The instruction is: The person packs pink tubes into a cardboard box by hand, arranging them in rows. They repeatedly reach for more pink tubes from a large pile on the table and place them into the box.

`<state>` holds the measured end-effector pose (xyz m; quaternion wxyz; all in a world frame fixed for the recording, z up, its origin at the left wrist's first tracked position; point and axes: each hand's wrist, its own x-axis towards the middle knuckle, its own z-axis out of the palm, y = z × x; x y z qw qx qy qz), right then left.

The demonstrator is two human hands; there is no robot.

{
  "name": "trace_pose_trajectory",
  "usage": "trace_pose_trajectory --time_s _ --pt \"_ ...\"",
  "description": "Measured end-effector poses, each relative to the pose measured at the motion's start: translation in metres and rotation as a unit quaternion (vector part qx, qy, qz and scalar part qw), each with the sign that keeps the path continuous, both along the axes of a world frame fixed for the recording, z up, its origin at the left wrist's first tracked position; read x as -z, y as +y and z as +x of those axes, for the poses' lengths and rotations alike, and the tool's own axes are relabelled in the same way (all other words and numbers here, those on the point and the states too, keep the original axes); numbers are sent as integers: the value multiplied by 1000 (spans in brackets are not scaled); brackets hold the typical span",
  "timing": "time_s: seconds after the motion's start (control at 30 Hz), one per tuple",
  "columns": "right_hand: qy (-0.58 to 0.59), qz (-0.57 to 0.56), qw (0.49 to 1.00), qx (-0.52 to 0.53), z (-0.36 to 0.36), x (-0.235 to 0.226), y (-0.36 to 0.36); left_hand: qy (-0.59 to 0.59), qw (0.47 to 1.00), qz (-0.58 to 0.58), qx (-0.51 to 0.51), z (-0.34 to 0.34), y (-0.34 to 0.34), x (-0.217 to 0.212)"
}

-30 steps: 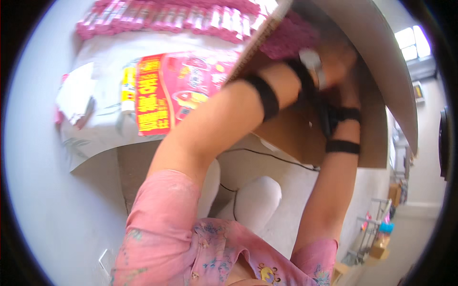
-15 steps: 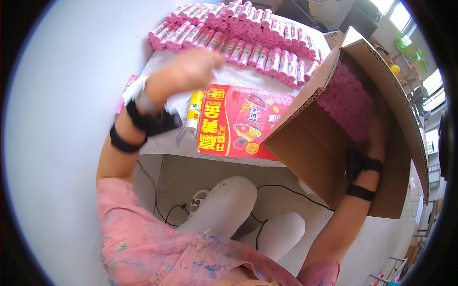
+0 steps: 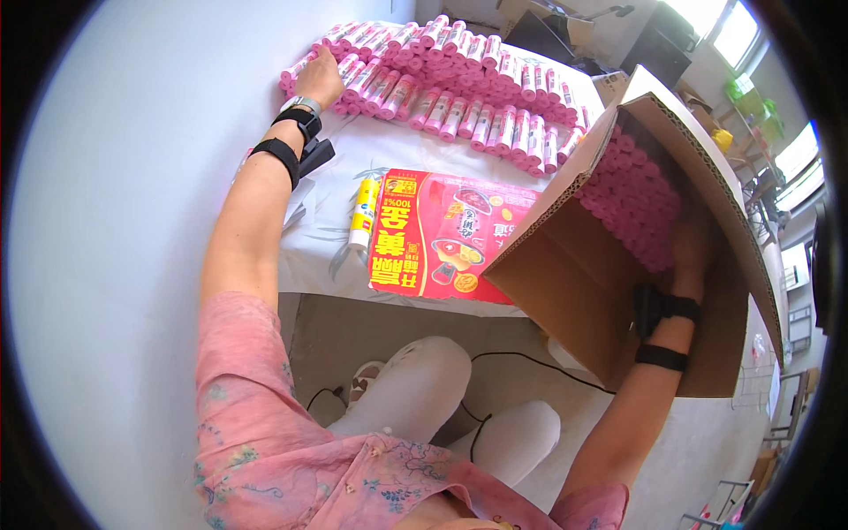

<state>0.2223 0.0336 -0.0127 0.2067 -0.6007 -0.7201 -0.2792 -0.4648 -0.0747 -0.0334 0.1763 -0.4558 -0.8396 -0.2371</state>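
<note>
The table (image 3: pixel 331 269) carries pink rolls (image 3: pixel 453 119) in rows; the carton (image 3: pixel 565 296) gapes open at its edge — for easy reach, presumably. Right hand (image 3: pixel 692 254) sits inside by stacked rolls (image 3: pixel 625 199), left hand (image 3: pixel 320 81) curls at the rows' end — can't tell either grip.

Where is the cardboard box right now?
In the head view, the cardboard box is right of the red printed sheet, with the right hand inside it.
</note>
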Motion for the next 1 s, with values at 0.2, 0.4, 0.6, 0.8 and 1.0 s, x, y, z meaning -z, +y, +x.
trace_pose_trajectory --time_s 0.2,0.4,0.6,0.8,1.0 --pt "-41 49 998 9 23 10 15 7 996 25 82 27 14 10" --pt "-23 -50 998 35 -9 -6 -18 91 994 -25 44 54 5 11" --pt "64 -75 994 39 -16 -2 -19 85 996 -36 18 57 9 11" --pt "-108 -108 988 32 -8 0 -10 142 986 -72 43 44 18 16" --pt "104 -84 991 -15 -39 -14 -20 198 975 -55 83 26 -3 11"
